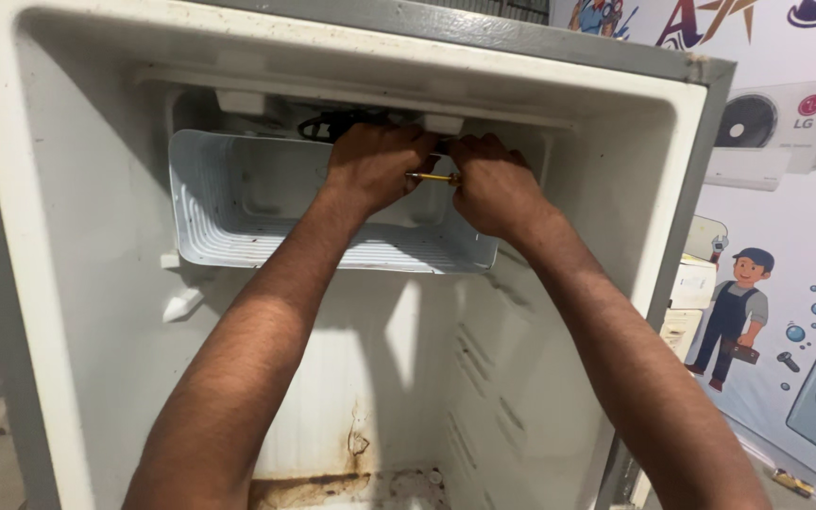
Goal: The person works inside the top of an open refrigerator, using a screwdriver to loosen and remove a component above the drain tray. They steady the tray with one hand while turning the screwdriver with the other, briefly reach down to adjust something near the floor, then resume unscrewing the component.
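Reaching Into an Old Fridge, Both Hands at the Top

Reaching deep into a bare white fridge, the person has both arms stretched up to the top of the cabinet. The left hand is curled closed, its fingers wrapped around something at the upper edge of the freezer box; what it grips is hidden by the fingers. The right hand sits just beside it at 3 o'clock, closed in a fist around the handle of a screwdriver. Only a short yellow length of the tool shows, lying level in the gap between the two hands. A bundle of dark wires hangs at 11 o'clock from the left hand, just under the fridge ceiling. The freezer box is a ribbed white tub, open at the front. At 6 o'clock, far below the hands, brown rust stains mark the fridge floor. Outside the cabinet, at 3 o'clock, a wall poster shows cartoon appliances.
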Demonstrator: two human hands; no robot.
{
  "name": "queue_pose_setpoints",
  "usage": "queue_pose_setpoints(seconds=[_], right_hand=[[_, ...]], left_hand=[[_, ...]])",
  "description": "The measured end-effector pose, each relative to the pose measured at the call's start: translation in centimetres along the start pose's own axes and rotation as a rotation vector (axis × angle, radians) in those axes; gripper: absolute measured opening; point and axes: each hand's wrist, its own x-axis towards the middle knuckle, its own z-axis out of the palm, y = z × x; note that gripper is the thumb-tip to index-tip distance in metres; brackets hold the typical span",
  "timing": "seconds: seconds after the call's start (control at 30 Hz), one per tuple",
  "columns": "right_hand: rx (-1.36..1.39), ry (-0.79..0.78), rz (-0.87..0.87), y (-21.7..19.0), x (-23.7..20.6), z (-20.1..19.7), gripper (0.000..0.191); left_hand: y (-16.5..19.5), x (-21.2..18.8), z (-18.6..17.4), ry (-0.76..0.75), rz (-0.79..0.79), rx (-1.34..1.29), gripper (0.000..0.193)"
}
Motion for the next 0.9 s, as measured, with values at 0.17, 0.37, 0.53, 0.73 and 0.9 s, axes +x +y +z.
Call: queue_pose_setpoints(seconds=[0.17,0.37,0.53,0.73,0.9], right_hand=[[0.057,0.054,-0.053,0.7,0.3,0.8,0.047],[0.357,0.064,0.086,1.2,-0.2,0.6,0.044],[0.473,0.162,0.157,-0.2,-1.6,0.4,0.043],[0.455,0.143,0.209,-0.8,-1.5,0.1,0.039],[0.417,0.204,0.155,-1.0,-1.1,0.5,0.032]], left_hand=[[0.1,0.5,-0.8,-0.176,-0.093,0.051,0.015],[0.3,0.8,-1.8,-0.043,-0.033,0.000,0.023],[0.7,1.0,-2.6,-0.243,-0.176,-0.002,0.031],[-0.2,1.3,-3.3,-0.384,-0.250,-0.031,0.034],[-0.6,1.1,-3.8,-0.353,-0.255,-0.035,0.034]])
